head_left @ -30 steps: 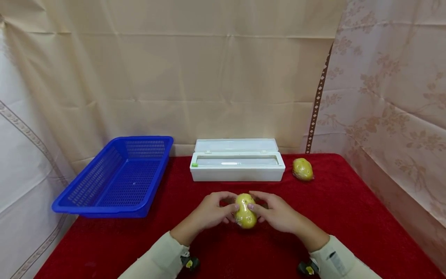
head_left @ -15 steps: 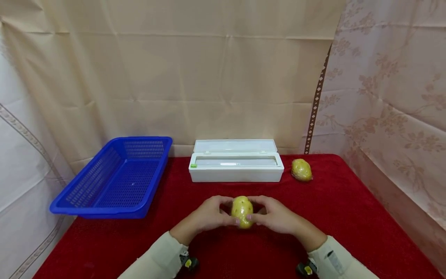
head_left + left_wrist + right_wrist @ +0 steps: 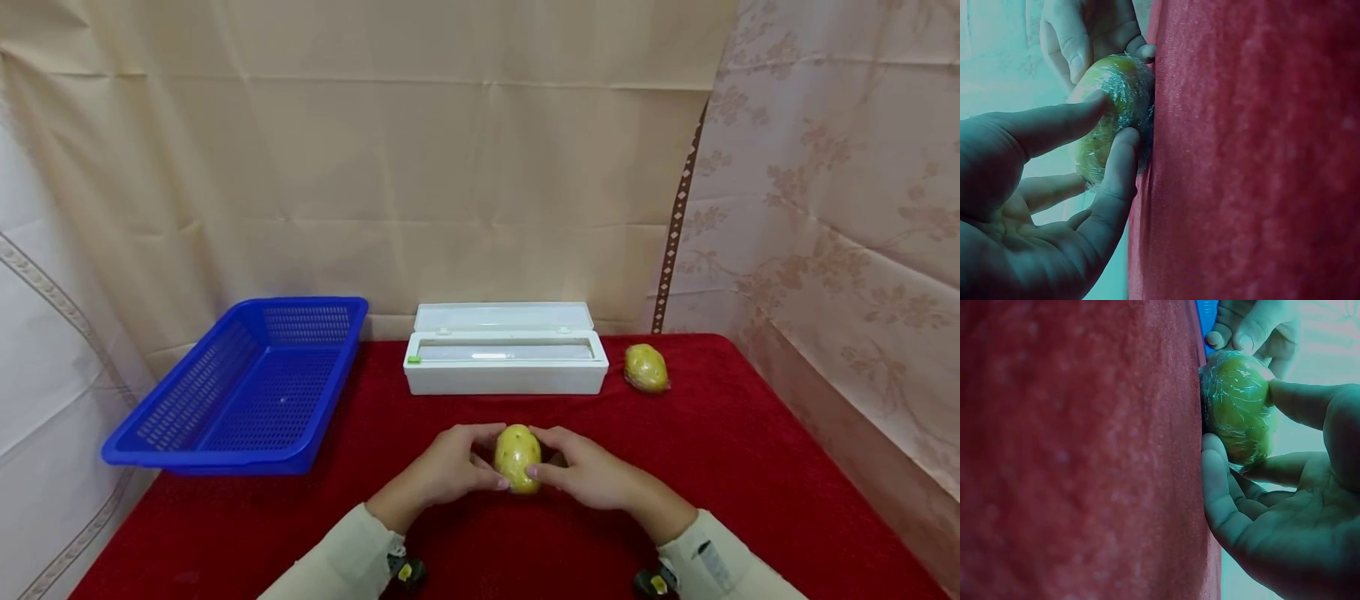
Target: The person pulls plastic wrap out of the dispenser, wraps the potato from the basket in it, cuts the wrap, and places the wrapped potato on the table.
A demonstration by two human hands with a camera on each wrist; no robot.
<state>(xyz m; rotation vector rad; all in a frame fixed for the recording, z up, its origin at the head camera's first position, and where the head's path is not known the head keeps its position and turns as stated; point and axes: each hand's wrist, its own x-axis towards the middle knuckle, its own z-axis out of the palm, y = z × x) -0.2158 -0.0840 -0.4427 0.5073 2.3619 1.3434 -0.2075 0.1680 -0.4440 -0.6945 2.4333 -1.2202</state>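
A yellow potato (image 3: 517, 460) wrapped in clear cling film lies low over the red cloth, just in front of me. My left hand (image 3: 456, 465) grips it from the left and my right hand (image 3: 592, 473) from the right, thumbs on the near side. Crinkled film covers the potato (image 3: 1125, 78) in the left wrist view, where thumb and fingertips touch it. In the right wrist view the potato (image 3: 1238, 406) sits against the cloth, with fingertips beside its underside. Another wrapped potato (image 3: 646, 368) lies at the back right, apart from both hands.
Behind the hands stands a white cling film dispenser (image 3: 506, 382), its lid (image 3: 504, 317) raised and a roll inside. To the left is a blue plastic basket (image 3: 202, 459) with perforated sides. Red cloth (image 3: 750, 467) covers the table, and curtains (image 3: 450, 167) hang behind it.
The held potato has turned between the fingers and shifted slightly left and towards me. Both hands have moved with it, thumbs now lower. The dispenser and basket stay in place.
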